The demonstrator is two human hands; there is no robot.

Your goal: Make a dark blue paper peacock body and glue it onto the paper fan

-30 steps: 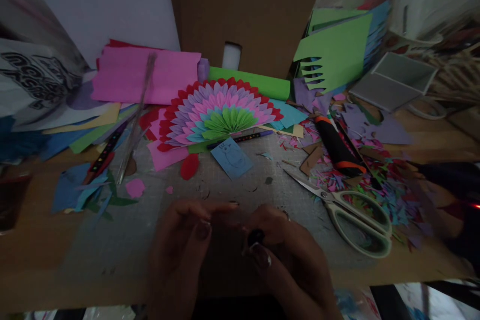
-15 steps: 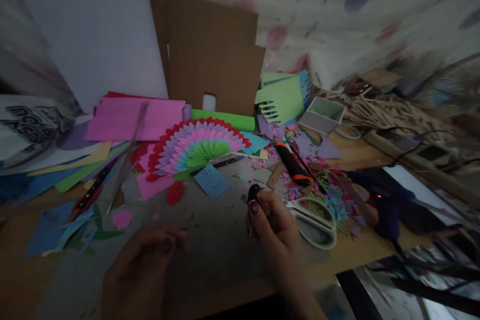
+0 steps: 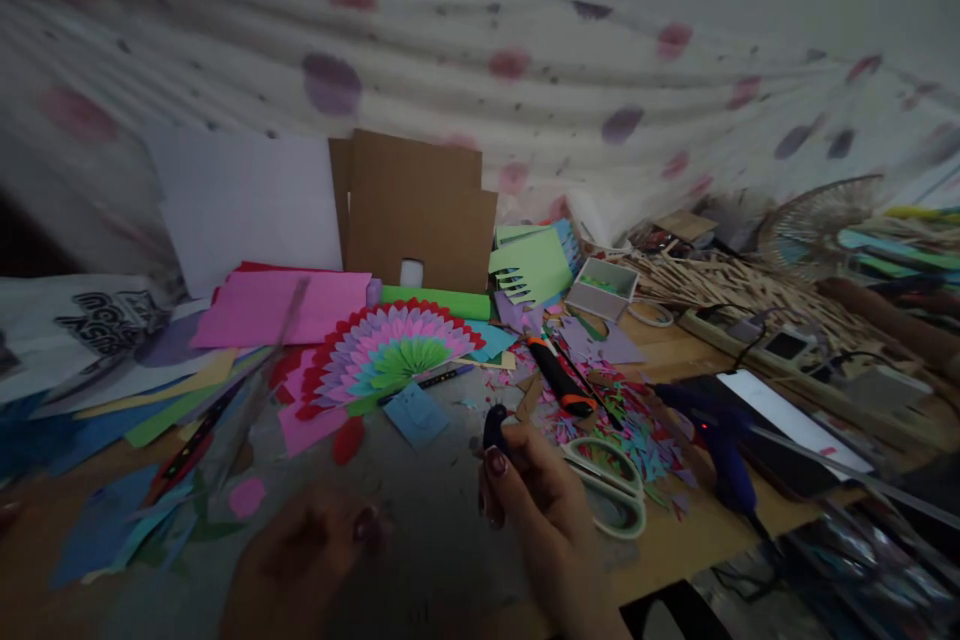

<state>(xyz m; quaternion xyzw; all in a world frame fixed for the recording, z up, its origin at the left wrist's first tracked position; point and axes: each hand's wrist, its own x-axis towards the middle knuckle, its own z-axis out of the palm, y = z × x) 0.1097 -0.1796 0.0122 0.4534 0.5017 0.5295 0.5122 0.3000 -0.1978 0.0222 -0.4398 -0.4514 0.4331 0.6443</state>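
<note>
My right hand is closed around a small dark blue object with a rounded end; the rest of it is hidden in the fingers. To its left, my left hand hovers low over the grey work surface, its fingers curled but blurred. Scissors with pale handles lie just right of my right hand. Beyond both hands rests a pleated paper fan in red, lilac, pink, blue and green. A blue paper piece and a dark pen lie by its lower edge.
An orange-and-black cutter lies among paper scraps. Further right are a blue glue gun with a red light, a phone and a power strip. Another person's arm reaches in at right. Cardboard leans behind.
My view has tilted up and turned right, showing more of the curtain and the other person's arm. My right hand still grips the dark object; my left hand is slightly nearer to it.
</note>
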